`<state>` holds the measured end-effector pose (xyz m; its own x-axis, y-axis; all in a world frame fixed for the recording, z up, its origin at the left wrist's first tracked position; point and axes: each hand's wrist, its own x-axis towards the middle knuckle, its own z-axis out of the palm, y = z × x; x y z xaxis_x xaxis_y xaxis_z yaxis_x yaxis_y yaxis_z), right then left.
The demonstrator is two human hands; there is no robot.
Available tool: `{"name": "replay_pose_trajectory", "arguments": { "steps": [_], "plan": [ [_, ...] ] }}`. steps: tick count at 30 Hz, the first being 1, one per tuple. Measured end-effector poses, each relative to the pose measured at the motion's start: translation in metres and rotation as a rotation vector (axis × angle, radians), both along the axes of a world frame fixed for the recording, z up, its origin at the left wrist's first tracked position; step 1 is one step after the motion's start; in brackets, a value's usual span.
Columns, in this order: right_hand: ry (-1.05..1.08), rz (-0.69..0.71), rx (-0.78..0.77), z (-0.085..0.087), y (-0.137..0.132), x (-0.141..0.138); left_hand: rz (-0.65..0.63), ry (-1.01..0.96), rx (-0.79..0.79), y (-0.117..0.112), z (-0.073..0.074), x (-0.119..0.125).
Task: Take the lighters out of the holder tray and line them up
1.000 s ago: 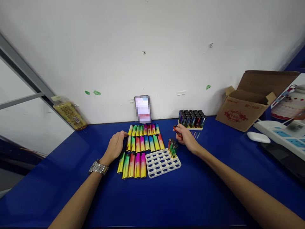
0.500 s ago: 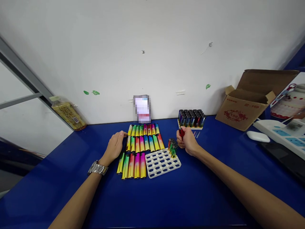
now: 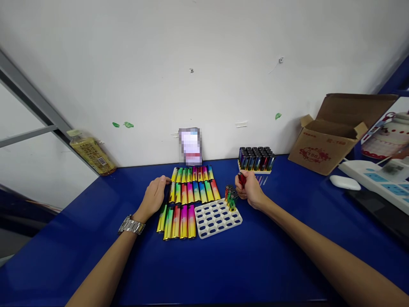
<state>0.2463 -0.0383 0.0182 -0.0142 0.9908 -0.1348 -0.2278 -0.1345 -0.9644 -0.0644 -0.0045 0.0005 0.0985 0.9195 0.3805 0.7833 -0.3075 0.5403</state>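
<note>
The right hand is curled into a fist around a red lighter, which stands roughly upright with its top poking out above the knuckles, just right of the white tray and near the full tray. The white tray lies flat on the blue table; most of its oval slots are empty, and a few lighters stand upright in its far right corner. The full tray, farther back by the wall, is packed with upright dark-capped lighters. An open cardboard box at the far right carries a red print too small to read; what is inside cannot be seen. A bottle with a yellow label leans at the far left, its writing unreadable. The left hand rests palm down, fingers loosely bent and holding nothing, touching the left edge of the rows of coloured lighters, which lie flat with their long axes running near to far.
</note>
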Motion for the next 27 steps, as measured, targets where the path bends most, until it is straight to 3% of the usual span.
{"name": "replay_pose_trajectory", "arguments": {
  "steps": [8,13,17,19,23,25,27],
  "plan": [
    [-0.02,0.054,0.047,-0.004,0.002,0.004,0.007,0.024,0.057,-0.006,0.01,0.005],
    [-0.111,0.126,0.27,0.0,-0.002,0.011,-0.029,0.024,0.208,-0.024,0.024,0.017],
    [-0.388,0.018,0.51,0.012,-0.013,0.03,-0.187,0.037,0.298,-0.045,0.034,0.036],
    [-0.493,0.055,0.552,0.018,-0.022,0.044,-0.32,0.034,0.349,-0.054,0.038,0.048],
    [-0.502,0.421,0.382,0.026,-0.042,0.066,-0.553,0.077,0.372,-0.068,0.039,0.067],
    [-0.472,0.461,0.325,0.026,-0.049,0.066,-0.603,0.112,0.342,-0.072,0.038,0.073],
    [-0.437,0.381,0.348,0.025,-0.053,0.06,-0.622,0.135,0.304,-0.074,0.036,0.075]
  ]
}}
